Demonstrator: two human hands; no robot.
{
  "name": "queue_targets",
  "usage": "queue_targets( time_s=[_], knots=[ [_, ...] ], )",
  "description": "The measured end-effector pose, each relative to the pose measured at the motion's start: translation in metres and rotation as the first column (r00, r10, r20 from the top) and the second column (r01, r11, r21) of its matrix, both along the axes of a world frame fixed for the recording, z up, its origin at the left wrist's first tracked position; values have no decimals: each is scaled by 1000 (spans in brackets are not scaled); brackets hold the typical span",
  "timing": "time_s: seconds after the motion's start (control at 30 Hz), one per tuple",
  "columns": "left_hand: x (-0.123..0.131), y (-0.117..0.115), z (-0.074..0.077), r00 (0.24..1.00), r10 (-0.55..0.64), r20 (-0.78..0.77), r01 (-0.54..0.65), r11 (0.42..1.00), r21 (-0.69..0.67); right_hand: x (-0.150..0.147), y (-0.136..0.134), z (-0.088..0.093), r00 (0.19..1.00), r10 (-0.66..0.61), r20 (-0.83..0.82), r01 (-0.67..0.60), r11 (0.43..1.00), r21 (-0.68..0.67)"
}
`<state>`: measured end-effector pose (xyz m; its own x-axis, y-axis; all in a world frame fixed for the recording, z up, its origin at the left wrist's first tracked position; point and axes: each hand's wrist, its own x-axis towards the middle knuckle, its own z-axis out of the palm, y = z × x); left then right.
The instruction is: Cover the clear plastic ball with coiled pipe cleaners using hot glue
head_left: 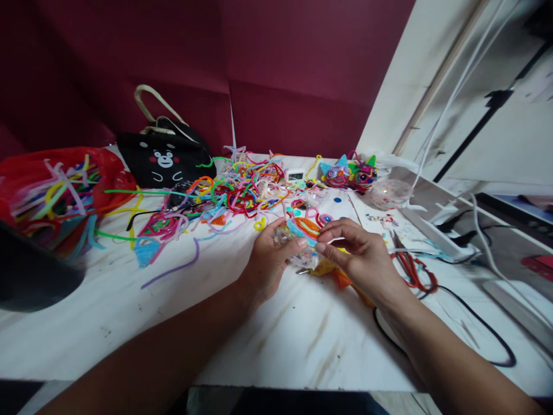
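Near the middle of the white marbled table, my left hand point(270, 256) is wrapped round a clear, crinkled plastic piece point(302, 256) with small coloured bits in it. An orange and light blue pipe-cleaner piece point(305, 229) lies on top of it, under my left thumb. My right hand point(358, 251) pinches the right edge of this pipe-cleaner piece between thumb and fingers. Something yellow and orange point(328, 268) lies below and behind my right hand, partly hidden by it.
Loose pipe cleaners point(246, 184) are heaped at the back. A red bag point(108, 173) and black handbag point(166, 158) stand left. Two cat-like figures point(337, 173) and a clear bowl point(391, 194) sit back right. Orange-handled scissors point(412, 271) and a black cable point(479, 323) lie right.
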<state>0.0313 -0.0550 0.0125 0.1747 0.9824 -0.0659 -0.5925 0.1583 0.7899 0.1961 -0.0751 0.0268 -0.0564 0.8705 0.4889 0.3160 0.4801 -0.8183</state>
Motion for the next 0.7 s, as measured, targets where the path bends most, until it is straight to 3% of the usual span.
queue_targets(
  time_s=[0.7],
  knots=[
    [-2,-1,1,1000,-5,22,4,998,59,-9,-1,-1,962,-44,-271,-24,970,-244]
  ],
)
